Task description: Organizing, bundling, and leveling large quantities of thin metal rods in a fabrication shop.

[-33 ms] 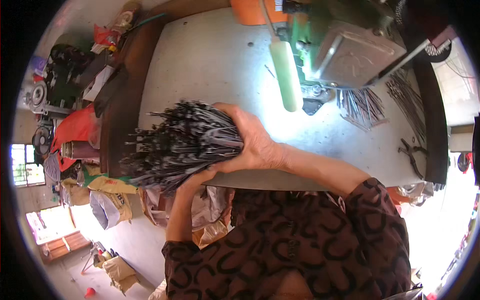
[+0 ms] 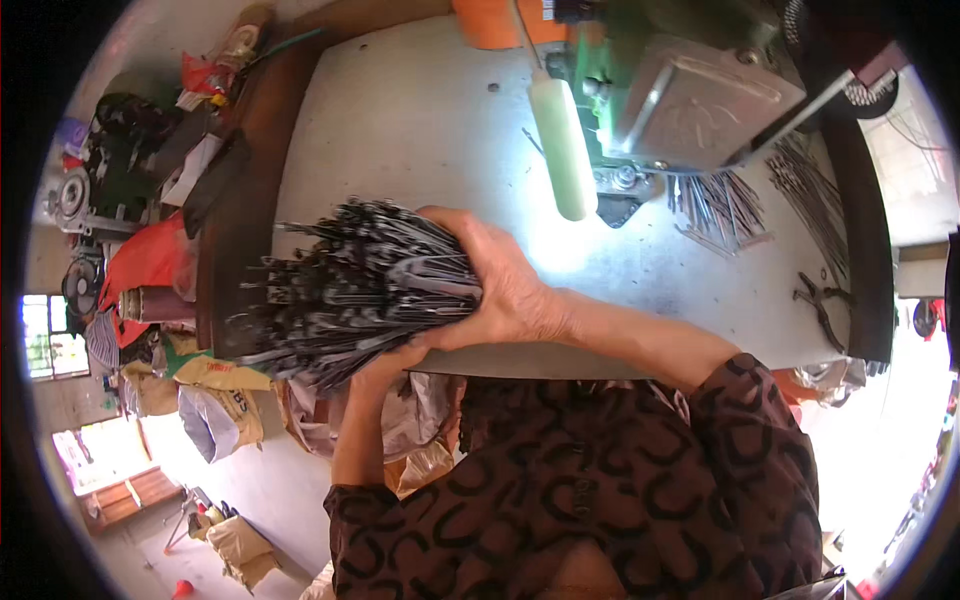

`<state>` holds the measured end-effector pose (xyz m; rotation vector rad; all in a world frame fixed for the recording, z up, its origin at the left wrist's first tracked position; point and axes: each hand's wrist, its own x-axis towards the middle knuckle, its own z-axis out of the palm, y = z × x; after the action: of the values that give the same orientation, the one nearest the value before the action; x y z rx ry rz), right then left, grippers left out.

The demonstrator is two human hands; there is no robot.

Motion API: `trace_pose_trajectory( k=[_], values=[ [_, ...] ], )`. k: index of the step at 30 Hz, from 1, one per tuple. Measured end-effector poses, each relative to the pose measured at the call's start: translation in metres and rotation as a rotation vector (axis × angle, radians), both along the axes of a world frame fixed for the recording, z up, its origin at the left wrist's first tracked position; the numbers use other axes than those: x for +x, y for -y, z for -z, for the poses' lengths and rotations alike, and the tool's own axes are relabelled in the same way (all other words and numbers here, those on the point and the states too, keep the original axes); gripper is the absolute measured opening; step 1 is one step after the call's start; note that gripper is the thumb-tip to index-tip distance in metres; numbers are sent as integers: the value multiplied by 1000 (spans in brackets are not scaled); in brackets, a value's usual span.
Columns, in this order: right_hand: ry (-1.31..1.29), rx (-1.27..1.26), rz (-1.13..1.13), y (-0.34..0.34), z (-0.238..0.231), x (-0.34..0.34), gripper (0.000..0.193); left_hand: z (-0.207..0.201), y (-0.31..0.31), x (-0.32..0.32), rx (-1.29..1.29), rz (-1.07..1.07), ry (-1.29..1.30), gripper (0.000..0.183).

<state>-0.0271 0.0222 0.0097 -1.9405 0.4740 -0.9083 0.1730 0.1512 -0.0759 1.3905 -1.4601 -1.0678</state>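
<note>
A thick bundle of thin dark strips (image 2: 365, 285) lies between my hands over the near left part of the worktable (image 2: 400, 110), its loose ends fanning to the left. My right hand (image 2: 505, 280) is closed round the bundle's right end, thumb and fingers spread about it. From the near side my left hand (image 2: 395, 360) supports the bundle underneath, with most of its fingers hidden by the strips. Farther right stands a green machine (image 2: 690, 100) with a metal cover, and a pale green handle (image 2: 565, 150) hangs down before it under a bright light.
Loose strips (image 2: 720, 210) lie right of the machine, with longer ones (image 2: 805, 205) along the table's right rim. Dark pliers (image 2: 825, 308) rest near the right edge. An orange container (image 2: 495, 25) stands at the back. Sacks (image 2: 220, 415) sit on the floor at left.
The bundle's left ends have shifted slightly, still within both hands. The whole view has moved a little; the hands keep their hold.
</note>
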Motion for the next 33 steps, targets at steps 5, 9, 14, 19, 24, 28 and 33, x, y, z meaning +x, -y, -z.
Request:
trace_pose_trajectory(
  k=[5, 9, 14, 19, 24, 28, 33],
  values=[
    [62, -132, 45, -2, -13, -15, 98, 16, -46, 48, -37, 55, -49, 65],
    [0, -54, -14, -5, 15, -24, 91, 28, -48, 41, -55, 85, -80, 65],
    [142, -103, 80, -20, 4, -35, 86, 34, -27, 31, -100, 88, -91, 65],
    [232, -165, 162, -36, -17, -88, 85, 32, -150, 64, -155, 80, -91, 66],
    [263, -247, 347, -60, -42, -152, 87, 32, -159, 65, -232, 93, -102, 66],
    [202, -357, 470, -65, -61, -204, 87, 29, -10, -31, -263, 152, -132, 66],
    [67, -370, 691, -72, -19, -260, 91, 33, 113, -172, -266, 277, -176, 67]
  ],
)
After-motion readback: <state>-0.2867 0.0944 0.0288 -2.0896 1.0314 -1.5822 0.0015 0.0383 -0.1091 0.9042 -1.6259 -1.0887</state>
